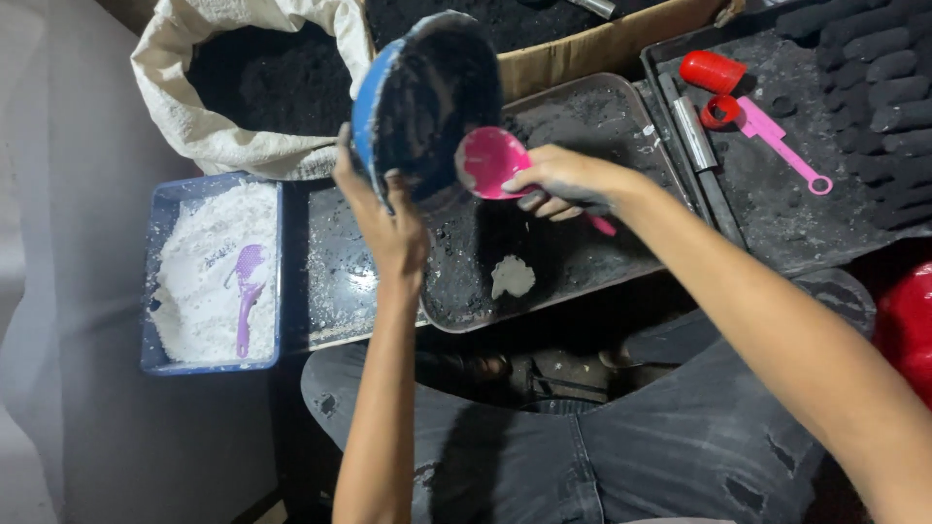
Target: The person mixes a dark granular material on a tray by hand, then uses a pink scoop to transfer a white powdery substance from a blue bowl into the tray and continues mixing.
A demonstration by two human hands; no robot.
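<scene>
My left hand (383,209) grips the rim of a blue bowl (422,97), tilted on its side, its inside coated with black powder. My right hand (563,184) holds a pink scoop (490,160) right at the bowl's lower edge. Both hover over a dark metal tray (582,247) dusted with black powder. A small lump of white powder (512,277) lies on that tray below the scoop.
A white sack of black powder (262,82) stands at the back left. A blue tub of white powder (209,272) with a purple spoon (246,291) sits left. A second tray at the right holds a red cylinder (712,70), a pink tool (777,136) and rows of black briquettes (888,87).
</scene>
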